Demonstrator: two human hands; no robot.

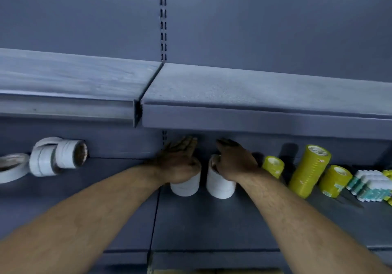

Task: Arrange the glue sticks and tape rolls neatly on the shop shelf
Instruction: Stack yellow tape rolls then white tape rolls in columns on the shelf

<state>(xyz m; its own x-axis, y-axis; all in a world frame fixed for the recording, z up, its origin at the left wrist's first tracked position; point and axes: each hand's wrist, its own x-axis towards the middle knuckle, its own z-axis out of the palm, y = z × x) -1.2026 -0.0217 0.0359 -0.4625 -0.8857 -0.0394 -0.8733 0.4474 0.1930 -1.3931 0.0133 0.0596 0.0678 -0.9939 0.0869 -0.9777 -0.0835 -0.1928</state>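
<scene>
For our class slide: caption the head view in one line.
Left hand and right hand rest on two upright white tape stacks on the shelf, yellow tape rolls to their right.

The left hand (177, 161) covers the top of one white tape stack (186, 185). Right edge cuts the glue stick pack (369, 185); its print is unreadable.

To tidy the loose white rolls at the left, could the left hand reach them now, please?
Probably yes: only bare shelf lies between the left hand and those rolls.

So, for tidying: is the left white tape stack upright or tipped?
Tipped: white tape stack lies sideways, core facing right.
</scene>
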